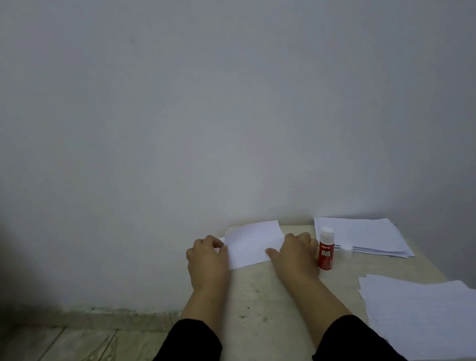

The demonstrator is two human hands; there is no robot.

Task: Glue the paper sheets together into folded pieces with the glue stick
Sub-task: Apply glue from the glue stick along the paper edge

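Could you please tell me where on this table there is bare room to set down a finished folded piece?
The widest free patch is the tabletop between the forearms, below the folded sheet. It is crowded on the right: glue stick, its cap, far paper stack and near paper stack.

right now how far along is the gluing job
Partly through, it seems. Done: the far stack of paper may be finished pieces, though that is unclear. In hand: the left hand and right hand hold a folded sheet at its sides; the glue stick stands uncapped, its cap beside it. Left: the near pile of sheets looks unglued.
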